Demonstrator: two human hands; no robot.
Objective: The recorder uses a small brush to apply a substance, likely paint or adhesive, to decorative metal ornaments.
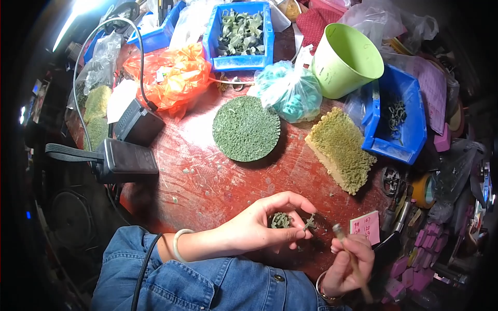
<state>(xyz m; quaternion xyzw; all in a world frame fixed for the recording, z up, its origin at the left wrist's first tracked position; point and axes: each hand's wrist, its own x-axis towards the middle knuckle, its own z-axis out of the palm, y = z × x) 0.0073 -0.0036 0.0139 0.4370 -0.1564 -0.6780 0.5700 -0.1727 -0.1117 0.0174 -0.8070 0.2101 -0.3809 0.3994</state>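
Observation:
My left hand [258, 221] is curled palm-up over the red table. It pinches a small grey-green openwork piece [309, 221] between thumb and fingers, while a cluster of similar small pieces [281, 220] rests in its palm. To the right, my right hand [346, 266] grips a slim stick-like tool [339, 232] with a pale handle and a blunt tip. That tip points toward the left hand and is apart from the piece; whether it is a brush cannot be told. Just beyond the right hand lies a pink notepad [365, 225] bearing handwriting.
A round green textured disc [246, 128] and a yellow-green crumbly block [342, 149] lie on the red table [194, 198]. Behind them stand a blue bin of green rings [238, 62], a green cup [330, 77] and bagged items [290, 93]. Black devices [130, 159] sit left; another blue bin [393, 149] stands right.

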